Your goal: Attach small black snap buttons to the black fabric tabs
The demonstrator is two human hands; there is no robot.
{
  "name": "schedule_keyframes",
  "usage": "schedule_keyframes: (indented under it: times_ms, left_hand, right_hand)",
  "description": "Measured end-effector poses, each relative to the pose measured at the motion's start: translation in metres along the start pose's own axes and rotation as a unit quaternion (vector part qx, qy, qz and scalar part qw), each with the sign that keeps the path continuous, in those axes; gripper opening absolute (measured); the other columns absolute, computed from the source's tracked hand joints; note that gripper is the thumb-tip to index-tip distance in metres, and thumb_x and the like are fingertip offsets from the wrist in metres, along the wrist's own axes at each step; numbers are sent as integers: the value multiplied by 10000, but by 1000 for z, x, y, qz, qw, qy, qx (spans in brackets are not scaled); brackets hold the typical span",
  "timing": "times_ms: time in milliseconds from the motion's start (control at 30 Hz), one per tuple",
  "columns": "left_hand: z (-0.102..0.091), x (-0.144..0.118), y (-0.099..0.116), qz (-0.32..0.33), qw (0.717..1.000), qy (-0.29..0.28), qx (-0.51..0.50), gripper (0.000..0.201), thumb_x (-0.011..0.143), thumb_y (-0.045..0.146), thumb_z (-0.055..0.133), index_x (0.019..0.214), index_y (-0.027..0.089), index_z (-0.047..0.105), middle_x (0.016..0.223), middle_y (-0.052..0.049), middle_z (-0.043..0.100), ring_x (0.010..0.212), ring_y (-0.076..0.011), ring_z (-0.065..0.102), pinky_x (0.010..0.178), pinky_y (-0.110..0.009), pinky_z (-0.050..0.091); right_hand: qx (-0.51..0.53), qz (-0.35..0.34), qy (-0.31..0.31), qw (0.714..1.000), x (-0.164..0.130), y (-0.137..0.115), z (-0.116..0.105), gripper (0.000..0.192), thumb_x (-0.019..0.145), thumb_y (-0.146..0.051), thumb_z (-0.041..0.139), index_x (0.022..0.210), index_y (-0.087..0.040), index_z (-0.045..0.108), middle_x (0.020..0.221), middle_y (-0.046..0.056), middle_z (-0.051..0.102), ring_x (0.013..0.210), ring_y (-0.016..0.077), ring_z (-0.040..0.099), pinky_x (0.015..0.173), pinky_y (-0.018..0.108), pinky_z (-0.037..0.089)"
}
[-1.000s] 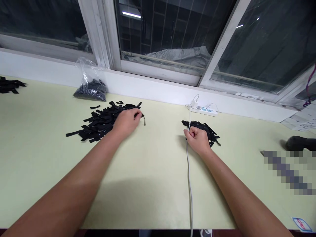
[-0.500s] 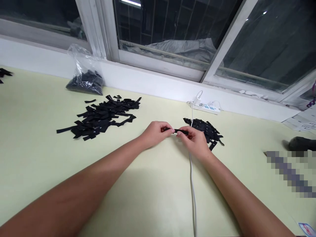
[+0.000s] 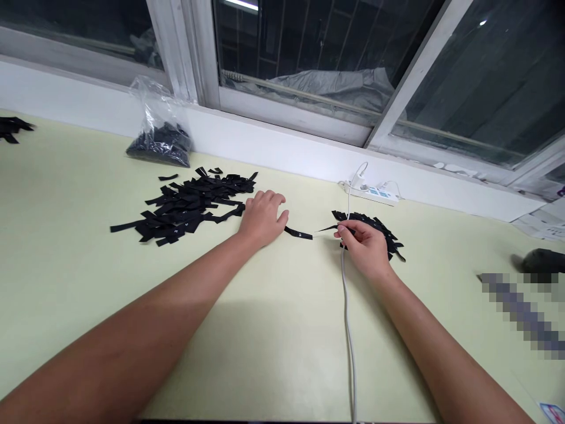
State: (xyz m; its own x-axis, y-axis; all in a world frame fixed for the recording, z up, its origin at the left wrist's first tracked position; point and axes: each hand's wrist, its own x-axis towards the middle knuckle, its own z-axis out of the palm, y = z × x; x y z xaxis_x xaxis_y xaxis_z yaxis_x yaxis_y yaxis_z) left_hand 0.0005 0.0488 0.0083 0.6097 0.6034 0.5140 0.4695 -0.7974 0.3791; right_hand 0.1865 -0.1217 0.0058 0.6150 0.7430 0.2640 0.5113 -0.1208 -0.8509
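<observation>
Left hand (image 3: 261,219) lying flat on table (image 3: 273,330), fingers spread open, gripping nothing. Resting at right edge of big pile (image 3: 185,206) of black strips, fingertips just touching nearest pieces. Lying just beside the thumb, on the table, one loose strip (image 3: 298,234), apparently not pinched by any finger.

Right hand (image 3: 364,247) curling closed, thumb and forefinger pinching a thin black piece (image 3: 330,228) with its pointed end sticking out to the left, toward the loose strip; a small gap remaining between the two. Sitting over the near edge of small pile (image 3: 375,232), covering part of it.

Running under the right hand, from the near table edge up to power strip (image 3: 373,192) by the wall: white cable (image 3: 348,330). Crossing the small pile and lying close to the pinched piece, so standing in the way there.

Leaning against the window ledge behind the big pile: clear bag (image 3: 161,138) with more black pieces. Lying at far left edge: a few more strips (image 3: 12,126). Showing at far right: dark object (image 3: 541,259), too blurred for telling what it is.
</observation>
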Motion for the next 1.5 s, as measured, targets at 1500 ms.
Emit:
schedule_keyframes:
  times_ms: [1500]
  left_hand:
    - [13, -9, 24, 200, 964, 8, -177, 155, 902, 210, 515, 1026, 180, 604, 1014, -66, 662, 982, -207, 568, 887, -352, 467]
  right_hand:
    - [38, -6, -68, 997, -2, -1, -1, 360, 728, -493, 745, 930, -196, 713, 743, 34, 683, 668, 146, 598, 630, 291, 468]
